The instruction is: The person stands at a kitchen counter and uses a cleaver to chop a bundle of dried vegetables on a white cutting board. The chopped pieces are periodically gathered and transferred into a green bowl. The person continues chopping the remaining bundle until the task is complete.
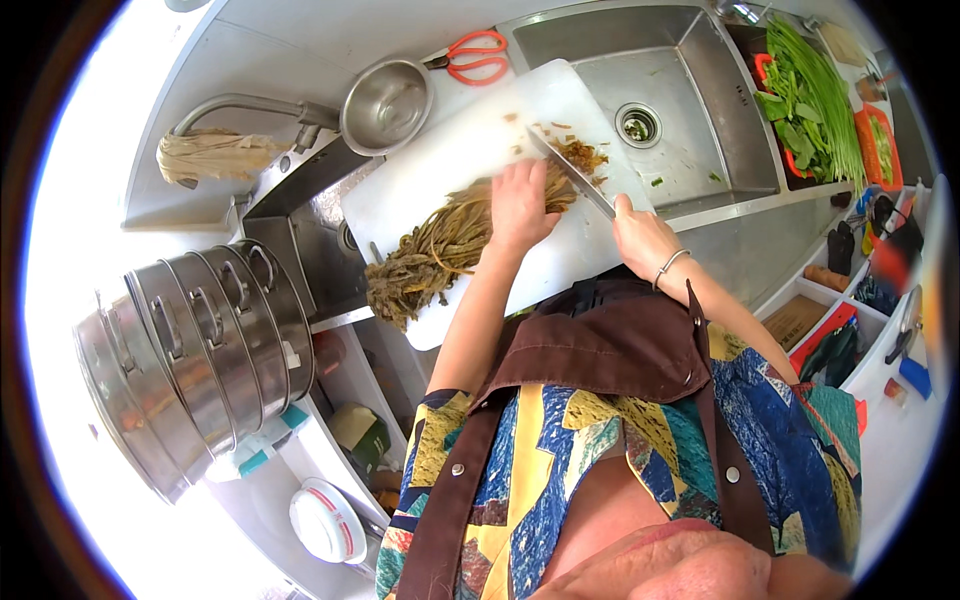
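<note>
A white cutting board (425, 185) lies aslant across the counter and part of the left basin. A long bundle of brown-green pickled leafy greens (430, 245) stretches over it, its leafy end at the board's near left corner. My left hand (522, 208) presses down on the bundle's right part, fingers bent over the stalks. My right hand (645, 238) grips the handle of a kitchen knife (575, 178). The blade slants just right of my left fingers, beside a small heap of chopped pieces (583, 155). A few loose bits lie farther up the board.
Beyond the board are a steel bowl (387, 107) and orange-handled scissors (478, 58). A steel sink (690, 120) lies to the right, with fresh green vegetables (815, 110) past it. At left stand a faucet (250, 104), a hanging cloth (215, 155) and stacked steel pots (200, 350).
</note>
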Demonstrator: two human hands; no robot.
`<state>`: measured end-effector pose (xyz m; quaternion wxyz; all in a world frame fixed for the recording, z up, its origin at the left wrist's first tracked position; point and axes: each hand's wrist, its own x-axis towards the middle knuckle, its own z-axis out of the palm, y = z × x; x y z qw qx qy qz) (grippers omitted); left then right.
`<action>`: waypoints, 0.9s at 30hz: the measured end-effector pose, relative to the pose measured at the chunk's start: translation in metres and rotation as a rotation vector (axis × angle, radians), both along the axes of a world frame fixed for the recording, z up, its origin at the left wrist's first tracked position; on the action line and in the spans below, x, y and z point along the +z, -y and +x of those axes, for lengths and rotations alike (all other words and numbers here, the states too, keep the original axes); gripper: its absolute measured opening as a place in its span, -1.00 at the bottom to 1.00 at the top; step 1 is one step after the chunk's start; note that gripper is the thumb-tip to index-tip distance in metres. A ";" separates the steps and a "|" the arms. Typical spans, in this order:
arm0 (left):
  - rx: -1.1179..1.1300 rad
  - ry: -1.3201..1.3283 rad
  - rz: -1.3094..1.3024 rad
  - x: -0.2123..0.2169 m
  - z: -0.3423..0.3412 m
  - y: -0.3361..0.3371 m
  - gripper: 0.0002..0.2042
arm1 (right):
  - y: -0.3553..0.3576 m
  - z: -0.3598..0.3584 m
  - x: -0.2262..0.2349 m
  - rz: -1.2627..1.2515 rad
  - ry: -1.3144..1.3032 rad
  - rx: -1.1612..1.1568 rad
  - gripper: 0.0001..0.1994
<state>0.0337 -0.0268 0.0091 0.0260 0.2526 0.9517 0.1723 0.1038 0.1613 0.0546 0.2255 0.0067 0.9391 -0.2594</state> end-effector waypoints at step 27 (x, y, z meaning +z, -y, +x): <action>-0.021 -0.121 0.216 -0.008 0.000 0.007 -0.59 | -0.015 0.005 0.042 0.127 -0.162 0.222 -0.88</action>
